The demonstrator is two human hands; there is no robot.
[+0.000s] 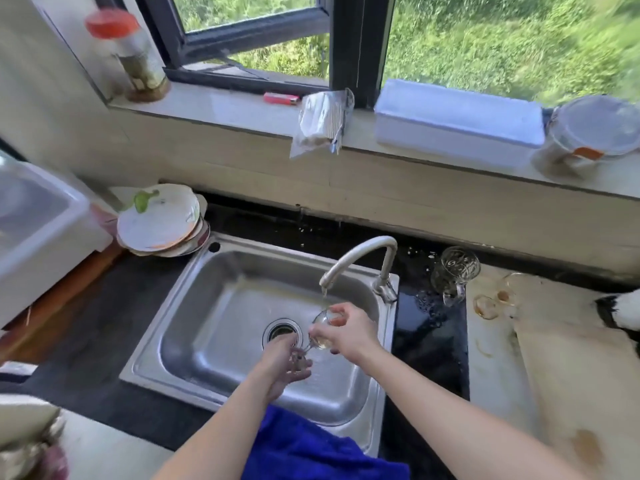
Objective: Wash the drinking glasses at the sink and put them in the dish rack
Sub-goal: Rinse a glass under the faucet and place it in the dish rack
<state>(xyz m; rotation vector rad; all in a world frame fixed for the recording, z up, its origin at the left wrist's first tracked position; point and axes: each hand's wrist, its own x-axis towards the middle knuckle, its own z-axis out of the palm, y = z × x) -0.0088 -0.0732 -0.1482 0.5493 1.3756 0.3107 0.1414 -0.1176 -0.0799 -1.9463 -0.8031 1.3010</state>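
Note:
A small clear drinking glass (322,329) is tilted under the white faucet (356,259), where a thin stream of water runs. My right hand (349,336) grips the glass from the right side. My left hand (289,363) is below it over the steel sink (214,306), fingers on the glass's lower end. A patterned glass mug (453,271) stands on the dark counter right of the faucet. Two small clear glasses (495,303) sit on the pale board further right.
Stacked dirty plates (162,223) sit left of the sink. A blue cloth (304,448) hangs over the sink's near edge. A white plastic bin (38,230) stands at the left. The windowsill holds a jar (135,57), a lighter, a bag and a white box (460,116).

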